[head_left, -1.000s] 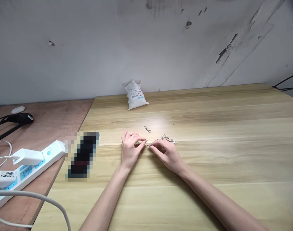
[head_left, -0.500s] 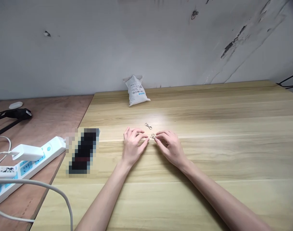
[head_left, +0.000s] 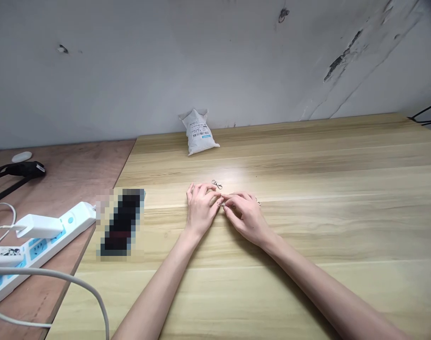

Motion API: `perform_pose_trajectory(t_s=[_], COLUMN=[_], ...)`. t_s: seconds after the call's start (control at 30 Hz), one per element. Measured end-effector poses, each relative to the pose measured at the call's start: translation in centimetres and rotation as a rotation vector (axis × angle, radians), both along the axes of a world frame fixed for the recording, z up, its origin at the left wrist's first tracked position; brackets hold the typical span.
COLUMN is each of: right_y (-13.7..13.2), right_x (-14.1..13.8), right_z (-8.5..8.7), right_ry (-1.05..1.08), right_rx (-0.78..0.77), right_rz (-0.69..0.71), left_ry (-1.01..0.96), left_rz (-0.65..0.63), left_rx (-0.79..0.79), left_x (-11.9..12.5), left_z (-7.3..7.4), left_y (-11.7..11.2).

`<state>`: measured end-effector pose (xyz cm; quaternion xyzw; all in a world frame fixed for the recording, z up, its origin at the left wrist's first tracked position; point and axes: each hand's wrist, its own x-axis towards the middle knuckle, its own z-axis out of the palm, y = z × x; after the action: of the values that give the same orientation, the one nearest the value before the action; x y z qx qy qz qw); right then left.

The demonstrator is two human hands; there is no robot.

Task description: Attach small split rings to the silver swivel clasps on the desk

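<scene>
My left hand (head_left: 202,209) and my right hand (head_left: 246,215) meet fingertip to fingertip just above the wooden table. Between them is a small silvery metal clasp (head_left: 221,204), mostly covered by the fingers. Thumb and fingers of each hand close on it in a pinch. A bit of metal ring (head_left: 258,202) peeks out beyond the knuckles of my right hand; whether it joins the piece in my fingers cannot be made out. Just past my left fingertips, a swivel lobster clasp (head_left: 217,184) lies on the table.
A white labelled packet (head_left: 200,134) leans near the wall. To the left lie a blurred-out dark phone-like object (head_left: 121,224) and a white power strip (head_left: 41,245) with plugs. A grey cable (head_left: 77,282) loops over the table's left edge. A black strap (head_left: 24,169) lies farther left.
My left hand has moved right and its fingertips now touch the metal piece. My right fingers have closed in over it, hiding more of it. The view has shifted slightly.
</scene>
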<state>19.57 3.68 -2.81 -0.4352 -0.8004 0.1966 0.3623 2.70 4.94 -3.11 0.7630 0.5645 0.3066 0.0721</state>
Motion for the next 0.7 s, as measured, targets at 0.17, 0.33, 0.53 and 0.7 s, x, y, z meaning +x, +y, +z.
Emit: perform_pose_trajectory(t_s=[0.17,0.33,0.53,0.7], right_y=[0.07,0.16,-0.10,-0.31], right_x=[0.02,0.11,-0.05,-0.19], right_z=[0.17,0.38,0.44,0.13], right_ry=[0.062,0.142,0.316,0.369], right_rx=[-0.065,-0.098,-0.120,-0.156], right_rz=[-0.013,-0.035,-0.027,-0.014], left_ry=[-0.122,-0.219,-0.304,-0.324], left_rz=[0.017,-0.073,-0.095,-0.033], left_rx=[-0.026,-0.010,0.025,0.044], left_x=[-0.29,-0.39,-0.33,-0.26], left_z=[0.19,0.33,0.56,0.61], left_y=[0.08,-0.08,-0.25,-0.44])
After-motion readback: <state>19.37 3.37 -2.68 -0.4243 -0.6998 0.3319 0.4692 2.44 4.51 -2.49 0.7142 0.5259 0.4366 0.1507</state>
